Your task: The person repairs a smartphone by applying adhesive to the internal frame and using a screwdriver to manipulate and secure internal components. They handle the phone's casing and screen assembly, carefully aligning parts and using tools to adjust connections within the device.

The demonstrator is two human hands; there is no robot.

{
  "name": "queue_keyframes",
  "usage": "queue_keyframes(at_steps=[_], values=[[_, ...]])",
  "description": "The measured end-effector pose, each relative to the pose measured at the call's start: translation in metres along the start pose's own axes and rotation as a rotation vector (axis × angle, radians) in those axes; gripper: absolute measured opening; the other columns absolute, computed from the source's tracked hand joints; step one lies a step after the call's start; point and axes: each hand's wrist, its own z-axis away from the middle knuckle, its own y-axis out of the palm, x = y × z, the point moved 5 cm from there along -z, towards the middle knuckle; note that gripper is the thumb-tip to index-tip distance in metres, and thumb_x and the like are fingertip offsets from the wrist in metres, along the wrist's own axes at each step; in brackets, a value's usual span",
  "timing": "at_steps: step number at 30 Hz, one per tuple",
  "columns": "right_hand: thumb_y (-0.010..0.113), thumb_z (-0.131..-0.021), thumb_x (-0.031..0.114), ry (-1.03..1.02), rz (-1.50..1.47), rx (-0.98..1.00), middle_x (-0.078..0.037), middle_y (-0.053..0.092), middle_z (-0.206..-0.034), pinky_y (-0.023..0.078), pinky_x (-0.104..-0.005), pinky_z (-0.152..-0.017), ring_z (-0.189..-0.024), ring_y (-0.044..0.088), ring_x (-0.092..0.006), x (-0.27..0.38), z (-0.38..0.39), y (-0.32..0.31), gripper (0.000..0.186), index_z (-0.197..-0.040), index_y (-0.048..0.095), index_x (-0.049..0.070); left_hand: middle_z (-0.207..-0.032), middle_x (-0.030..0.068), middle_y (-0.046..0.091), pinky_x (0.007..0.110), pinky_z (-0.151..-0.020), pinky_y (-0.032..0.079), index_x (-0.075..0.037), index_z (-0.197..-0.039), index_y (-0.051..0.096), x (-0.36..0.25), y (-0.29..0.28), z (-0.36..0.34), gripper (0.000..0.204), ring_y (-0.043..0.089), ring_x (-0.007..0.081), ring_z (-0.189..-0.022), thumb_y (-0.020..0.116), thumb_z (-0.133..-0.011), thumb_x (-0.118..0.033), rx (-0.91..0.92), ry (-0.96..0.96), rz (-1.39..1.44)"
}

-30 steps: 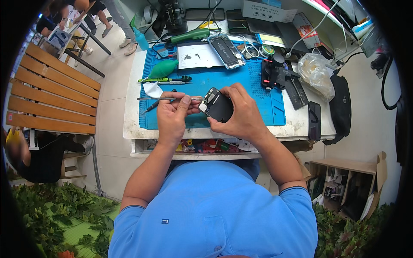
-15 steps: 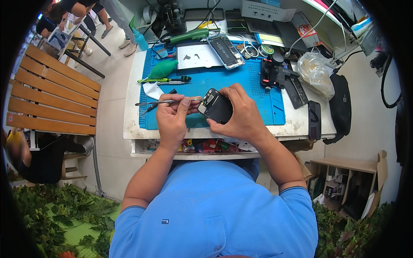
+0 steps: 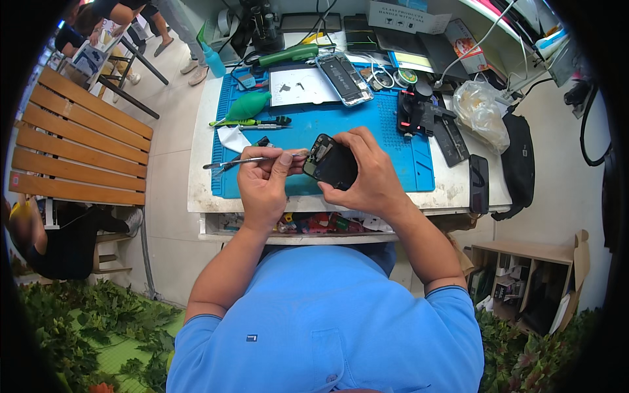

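My right hand [image 3: 371,175] is closed round the right side of a black phone screen assembly [image 3: 335,169], gripping it between thumb and fingers. The assembly's inner side faces up, with small metal parts along its upper left end. In my left hand [image 3: 263,190] a slim metal hand tool [image 3: 221,165] is pinched between thumb and fingers. Its tip points right, at the assembly's upper left end; whether it touches is too small to tell. Both hands are over the front of the blue work mat [image 3: 386,177].
An opened phone [image 3: 344,78] lies at the back beside a white sheet [image 3: 298,88]. A green air blower [image 3: 249,105] and screwdrivers [image 3: 255,123] lie left; a black clamp holder [image 3: 416,111] and plastic bag [image 3: 481,111] stand right. An open drawer [image 3: 314,223] holds loose parts below.
The screen assembly has tilted slightly, and its metal end looks darker now. The back end of the metal tool in my left hand has dropped a little.
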Motion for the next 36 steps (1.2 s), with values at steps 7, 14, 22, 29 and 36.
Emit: queue_keyframes(at_steps=[7, 14, 22, 29, 36], values=[[0.093, -0.069, 0.021, -0.008, -0.006, -0.024, -0.021, 0.06, -0.119, 0.063, -0.047, -0.084, -0.099, 0.071, -0.0412, 0.001, 0.0, 0.0, 0.073, -0.13, 0.06, -0.002, -0.112, 0.0247, 0.079, 0.037, -0.09, 0.068, -0.004, -0.118, 0.052, -0.003, 0.002, -0.002, 0.018, 0.081, 0.0265, -0.102, 0.067, -0.11, -0.009, 0.001, 0.014, 0.048], [0.094, -0.068, 0.022, -0.038, 0.059, -0.055, -0.022, 0.06, -0.119, 0.063, -0.0472, -0.083, -0.098, 0.07, -0.0416, 0.002, 0.004, 0.003, 0.077, -0.131, 0.059, -0.002, -0.112, 0.0245, 0.079, 0.037, -0.091, 0.068, -0.004, -0.118, 0.052, -0.008, 0.007, 0.002, 0.017, 0.081, 0.0266, -0.104, 0.067, -0.111, -0.008, 0.003, 0.102, -0.036], [0.095, -0.068, 0.023, -0.042, 0.044, -0.086, -0.021, 0.059, -0.116, 0.063, -0.0472, -0.081, -0.096, 0.07, -0.0399, 0.005, 0.004, 0.003, 0.077, -0.13, 0.058, -0.003, -0.113, 0.0234, 0.08, 0.037, -0.091, 0.068, -0.005, -0.118, 0.052, -0.002, 0.003, -0.001, 0.017, 0.081, 0.0258, -0.103, 0.067, -0.111, -0.009, -0.003, 0.036, 0.087], [0.094, -0.069, 0.022, -0.024, 0.018, -0.105, -0.021, 0.059, -0.115, 0.064, -0.0467, -0.079, -0.094, 0.07, -0.0389, 0.005, 0.006, 0.005, 0.076, -0.13, 0.059, -0.004, -0.113, 0.0235, 0.08, 0.037, -0.091, 0.067, -0.005, -0.118, 0.053, -0.005, 0.006, 0.0, 0.017, 0.081, 0.0258, -0.106, 0.068, -0.11, -0.008, -0.004, 0.069, 0.085], [0.094, -0.068, 0.021, 0.006, 0.024, -0.138, -0.021, 0.059, -0.114, 0.063, -0.0455, -0.081, -0.096, 0.069, -0.0375, 0.005, 0.008, 0.009, 0.074, -0.127, 0.059, -0.006, -0.114, 0.0269, 0.078, 0.037, -0.095, 0.067, -0.003, -0.117, 0.051, -0.005, 0.012, 0.003, 0.018, 0.08, 0.0269, -0.11, 0.067, -0.109, -0.001, -0.02, 0.158, 0.005]])
